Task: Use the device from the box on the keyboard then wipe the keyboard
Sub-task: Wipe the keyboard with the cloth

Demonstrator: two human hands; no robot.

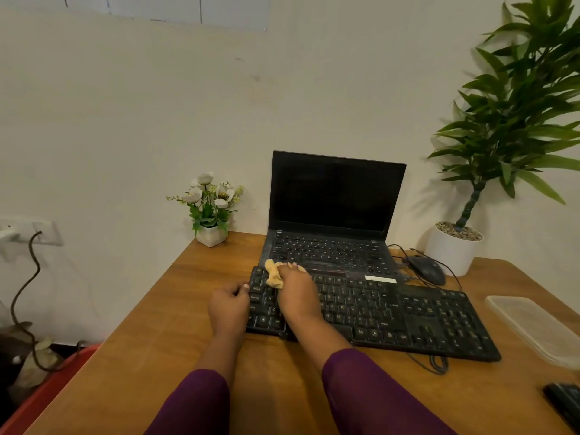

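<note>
A black external keyboard [392,312] lies across the wooden table [150,356], in front of an open laptop. My right hand [296,293] grips a crumpled yellow cloth [273,274] and presses it on the keyboard's top left keys. My left hand [229,306] holds the keyboard's left edge, fingers curled against it. A clear plastic box [533,328] sits at the right of the table; its inside looks empty. A black device [565,403] lies at the table's lower right corner, partly cut off by the frame.
The black laptop [335,211] stands open with a dark screen against the wall. A wired mouse [426,270] lies behind the keyboard's right part. A small flower pot [212,235] stands at the back left, a tall potted plant [455,246] at the back right.
</note>
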